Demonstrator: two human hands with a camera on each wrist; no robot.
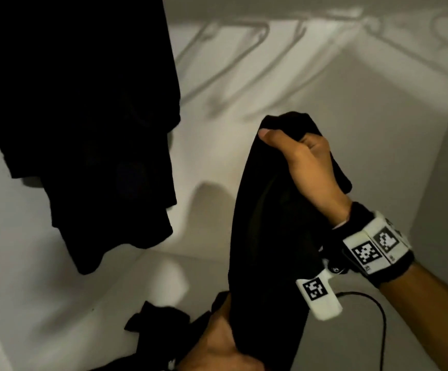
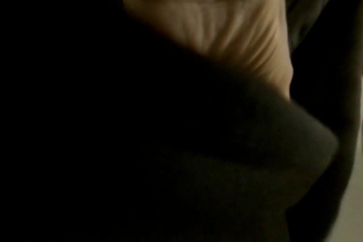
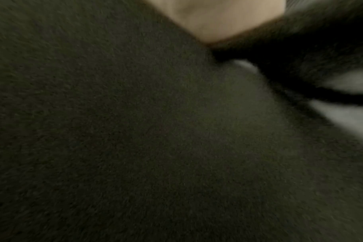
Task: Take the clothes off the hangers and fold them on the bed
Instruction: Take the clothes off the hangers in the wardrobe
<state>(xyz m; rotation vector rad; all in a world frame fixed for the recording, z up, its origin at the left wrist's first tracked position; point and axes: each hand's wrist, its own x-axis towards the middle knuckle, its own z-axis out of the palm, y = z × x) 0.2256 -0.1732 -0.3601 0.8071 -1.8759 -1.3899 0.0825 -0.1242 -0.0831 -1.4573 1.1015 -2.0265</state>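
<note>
In the head view a black garment (image 1: pixel 265 223) hangs bunched between my two hands inside a white wardrobe. My right hand (image 1: pixel 295 153) grips its top end, thumb over the fold and fingers curled behind. My left hand (image 1: pixel 217 344) holds its lower part near the bottom edge, with the fingers hidden behind the cloth. A second black garment (image 1: pixel 83 116) hangs at the upper left; its hanger is out of sight. The left wrist view shows my left hand (image 2: pixel 228 32) against dark cloth (image 2: pixel 238 163). Blurred dark cloth (image 3: pixel 135 131) fills the right wrist view below my right hand (image 3: pixel 218 19).
Shadows of several hangers (image 1: pixel 230 62) fall on the white back wall (image 1: pixel 324 108). The wardrobe's right side wall (image 1: pixel 437 183) stands close to my right wrist. A black cable (image 1: pixel 378 317) loops below my right forearm. A crumpled piece of black cloth (image 1: pixel 158 319) shows beside my left hand.
</note>
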